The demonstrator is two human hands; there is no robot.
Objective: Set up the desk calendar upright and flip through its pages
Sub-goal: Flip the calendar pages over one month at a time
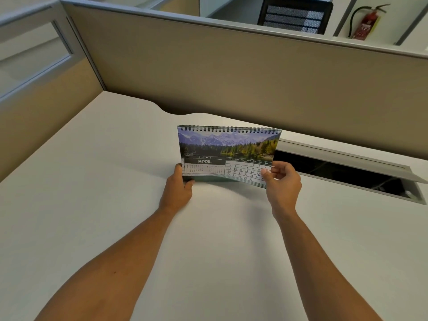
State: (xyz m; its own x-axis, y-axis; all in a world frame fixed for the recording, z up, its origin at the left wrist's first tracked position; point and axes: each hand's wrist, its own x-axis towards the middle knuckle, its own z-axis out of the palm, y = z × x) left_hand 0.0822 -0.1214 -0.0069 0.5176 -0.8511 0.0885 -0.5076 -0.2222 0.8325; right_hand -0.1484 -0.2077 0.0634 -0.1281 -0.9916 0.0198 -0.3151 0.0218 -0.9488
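Observation:
A spiral-bound desk calendar (228,150) stands upright on the white desk (115,205), showing the APRIL page with a mountain lake photo. My left hand (179,189) grips its lower left corner, thumb on the front. The lower right corner of the front page is pinched between the thumb and fingers of my right hand (281,184), and the page's bottom edge curls a little away from the base there.
A beige partition wall (231,72) rises just behind the calendar. To the right, an open cable tray (347,172) with a raised lid is cut into the desk. A black mesh chair (295,16) and a red fire extinguisher (367,23) sit beyond the partition.

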